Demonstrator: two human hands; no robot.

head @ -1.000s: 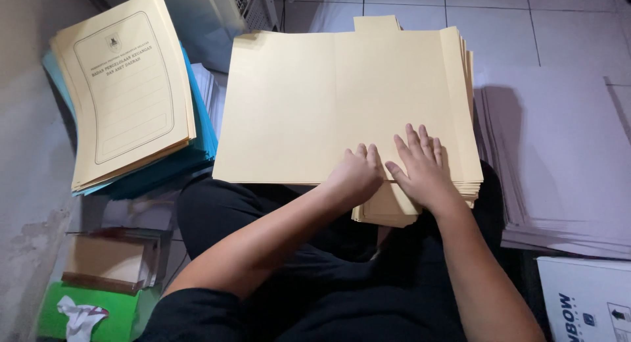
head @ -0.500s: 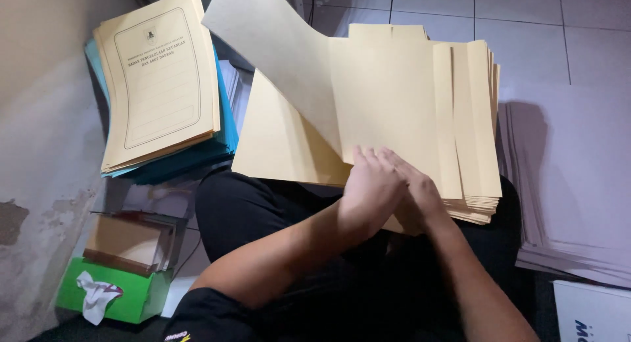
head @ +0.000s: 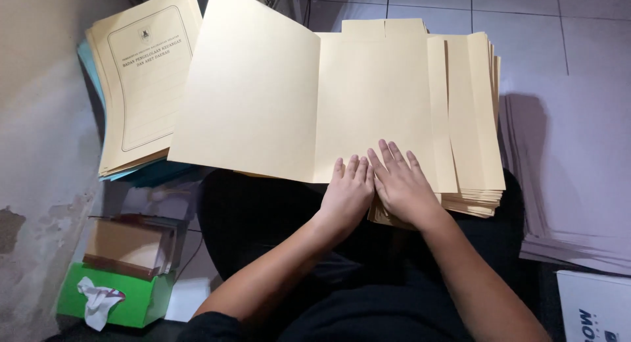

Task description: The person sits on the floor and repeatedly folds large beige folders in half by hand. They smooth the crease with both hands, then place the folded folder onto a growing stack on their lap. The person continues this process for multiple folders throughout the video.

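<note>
Top manila folder (head: 368, 112) on lap, atop stack of manila folders (head: 476, 184); cover flap (head: 250, 92) swung open to left of hands. Left hand (head: 347, 194) and right hand (head: 402, 184) side by side, touching, palms flat, fingers spread on folder's lower edge; nothing clasped. Far left of hands: printed folder pile (head: 141, 79). Lower left: green tissue box (head: 115, 302). Right: grey sheet stack (head: 578, 184).

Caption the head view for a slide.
Both hands, left hand and right hand, press flat on an opened cream paper folder atop a lap stack.
</note>
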